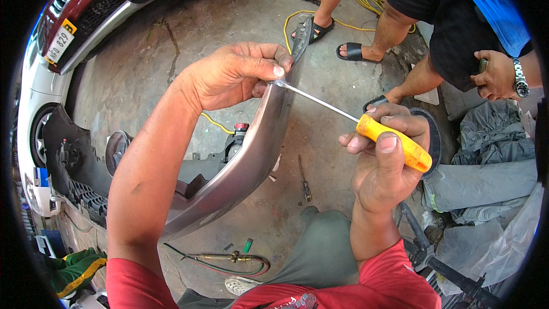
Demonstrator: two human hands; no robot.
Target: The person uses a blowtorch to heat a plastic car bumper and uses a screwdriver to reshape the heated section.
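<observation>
At the edge of a curved, glossy brown-grey bumper [260,149], the left hand [234,77] bunches its fingers beside the steel tip of a yellow-handled screwdriver [369,127]; whether they pinch anything is unclear. The right hand [380,174] wraps the handle; light, in-line pressure seems best.

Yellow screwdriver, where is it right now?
In the head view, the yellow screwdriver is right of centre, held in the right hand. Its metal tip is by the left hand, near the edge of the curved brownish panel.
</observation>
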